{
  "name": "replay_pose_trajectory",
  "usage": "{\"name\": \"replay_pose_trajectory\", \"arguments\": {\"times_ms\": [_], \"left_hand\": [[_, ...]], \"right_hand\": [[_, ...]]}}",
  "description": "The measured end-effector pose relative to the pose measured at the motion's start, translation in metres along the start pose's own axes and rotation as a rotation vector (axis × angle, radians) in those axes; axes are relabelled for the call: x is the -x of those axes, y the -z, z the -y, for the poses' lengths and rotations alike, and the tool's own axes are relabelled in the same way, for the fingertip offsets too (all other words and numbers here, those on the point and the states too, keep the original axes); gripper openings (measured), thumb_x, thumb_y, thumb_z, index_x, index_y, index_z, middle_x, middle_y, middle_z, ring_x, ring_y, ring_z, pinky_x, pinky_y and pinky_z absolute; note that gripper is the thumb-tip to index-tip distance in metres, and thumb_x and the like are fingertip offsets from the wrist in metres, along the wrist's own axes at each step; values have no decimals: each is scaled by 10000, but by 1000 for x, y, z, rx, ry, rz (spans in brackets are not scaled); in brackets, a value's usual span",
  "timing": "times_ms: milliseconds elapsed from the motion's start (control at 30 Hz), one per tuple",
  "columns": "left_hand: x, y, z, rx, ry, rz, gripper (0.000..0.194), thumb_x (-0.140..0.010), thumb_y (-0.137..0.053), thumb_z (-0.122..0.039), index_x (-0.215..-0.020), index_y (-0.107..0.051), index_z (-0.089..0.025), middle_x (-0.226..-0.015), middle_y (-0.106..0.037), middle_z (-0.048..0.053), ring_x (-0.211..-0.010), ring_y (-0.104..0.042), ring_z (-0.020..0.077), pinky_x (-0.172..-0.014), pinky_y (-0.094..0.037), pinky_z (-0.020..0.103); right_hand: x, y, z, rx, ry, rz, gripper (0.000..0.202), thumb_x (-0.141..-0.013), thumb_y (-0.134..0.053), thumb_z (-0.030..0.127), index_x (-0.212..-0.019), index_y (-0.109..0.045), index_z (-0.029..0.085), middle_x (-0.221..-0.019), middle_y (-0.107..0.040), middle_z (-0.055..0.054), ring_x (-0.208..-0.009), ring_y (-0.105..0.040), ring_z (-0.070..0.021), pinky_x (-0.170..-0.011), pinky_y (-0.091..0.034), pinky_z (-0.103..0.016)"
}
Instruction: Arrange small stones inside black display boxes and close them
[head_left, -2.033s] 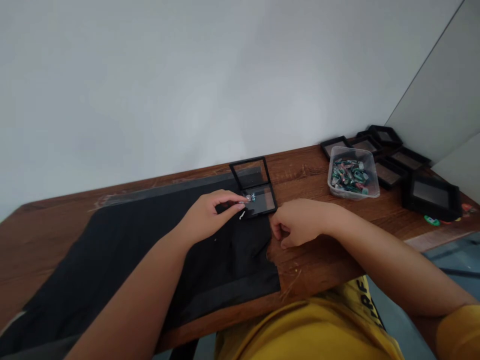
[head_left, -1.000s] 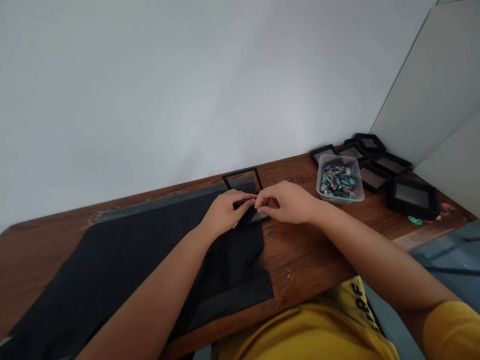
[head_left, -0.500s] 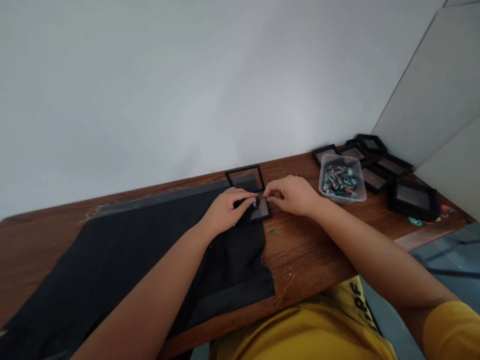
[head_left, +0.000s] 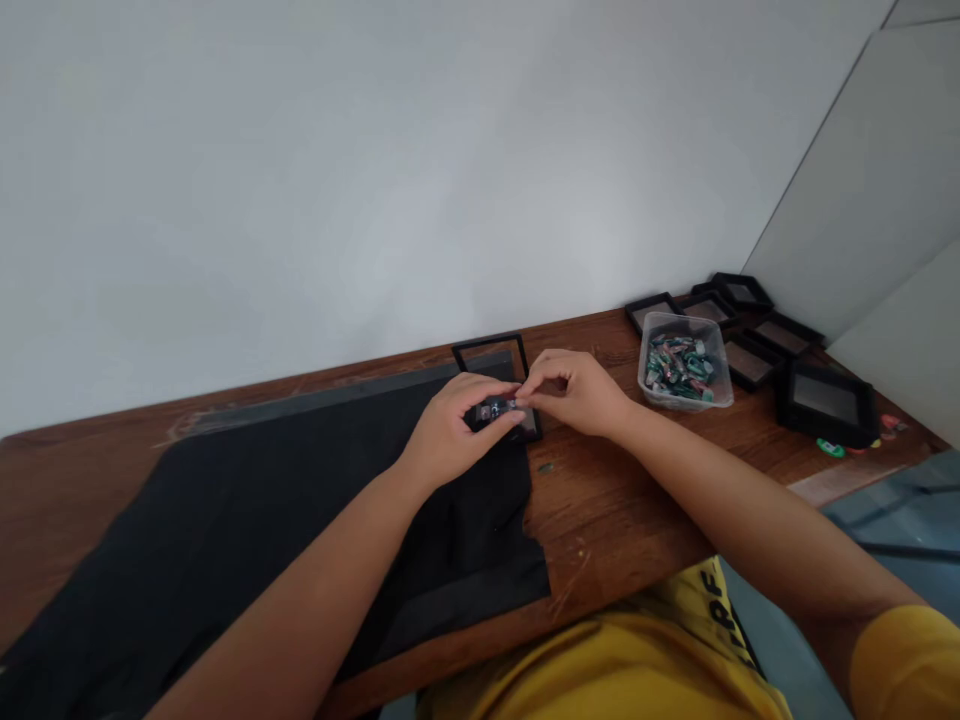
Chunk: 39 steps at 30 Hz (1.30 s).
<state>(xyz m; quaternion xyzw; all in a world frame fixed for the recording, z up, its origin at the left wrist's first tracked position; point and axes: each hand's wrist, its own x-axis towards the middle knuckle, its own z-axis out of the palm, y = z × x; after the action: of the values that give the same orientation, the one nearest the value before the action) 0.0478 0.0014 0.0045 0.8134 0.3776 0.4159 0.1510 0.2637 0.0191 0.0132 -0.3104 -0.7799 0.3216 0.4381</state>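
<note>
A small black box (head_left: 531,428) with its framed lid (head_left: 491,343) raised lies at the right end of a black cloth (head_left: 300,480). Over the box, my left hand (head_left: 461,425) pinches a small dark, shiny item (head_left: 495,408) between thumb and fingers. The fingertips of my right hand (head_left: 566,390) are pinched together against that item's right end, touching or nearly touching my left fingertips. Whatever my right fingertips grip is too small to make out.
A clear plastic tub (head_left: 686,403) of small green and red wrapped pieces stands at the right. Several black framed boxes (head_left: 825,400) lie behind and beside it. Small coloured pieces (head_left: 830,448) rest near the table's right edge. A pale wall rises behind.
My right hand has moved slightly left to meet my left fingertips. My left hand has shifted a little right, and more of the shiny item shows between its thumb and fingers.
</note>
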Motion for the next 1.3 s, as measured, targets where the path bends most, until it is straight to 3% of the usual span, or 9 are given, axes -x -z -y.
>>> {"name": "replay_pose_trajectory", "arguments": {"times_ms": [200,467,800,1000,1167,1300], "left_hand": [[1,-1,-14,79,48,-112,199,-897,-738,-431,-979,-826,-273,-933,-824,23,-849,-749,197,-795,-621,344],[1,-1,-14,294,297,-99,329,-811,-787,-557,-908,-846,-249,-930,-842,52,-852,-784,242,-777,-659,377],[1,-1,-10,424,378,-66,456,-762,-842,-594,-991,-836,-200,-972,-841,94,-896,-795,266,-850,-667,415],[2,1,-15,226,219,-175,309,-841,-784,-503,-979,-830,-231,-965,-835,64,-806,-756,217,-727,-638,368],[1,4,-22,-24,-42,-264,147,-914,-736,-385,-955,-821,-272,-941,-835,30,-882,-754,224,-850,-615,418],[1,6,-19,-123,-51,-259,193,-931,-704,-431,-956,-823,-280,-918,-837,28,-835,-748,230,-867,-605,448]], "right_hand": [[0,-4,-1,-289,-131,7,139,-818,-816,329,-830,-793,192,-820,-775,-32,-668,-611,-114,-624,-448,-262],[1,-4,8,-320,-191,-12,320,-756,-869,507,-826,-800,201,-766,-750,-26,-637,-584,-114,-597,-455,-269],[3,-6,16,-344,-198,-18,300,-770,-862,470,-855,-808,187,-777,-755,-33,-659,-622,-126,-642,-494,-281],[3,-6,12,-407,-221,11,251,-792,-844,416,-911,-802,198,-836,-771,-32,-709,-664,-130,-664,-535,-286],[2,-6,12,-574,-234,56,241,-788,-845,381,-941,-770,211,-920,-792,-28,-778,-701,-121,-645,-553,-242],[1,-5,17,-646,-336,82,250,-780,-838,331,-982,-748,216,-957,-789,-16,-752,-683,-102,-547,-522,-184]]}}
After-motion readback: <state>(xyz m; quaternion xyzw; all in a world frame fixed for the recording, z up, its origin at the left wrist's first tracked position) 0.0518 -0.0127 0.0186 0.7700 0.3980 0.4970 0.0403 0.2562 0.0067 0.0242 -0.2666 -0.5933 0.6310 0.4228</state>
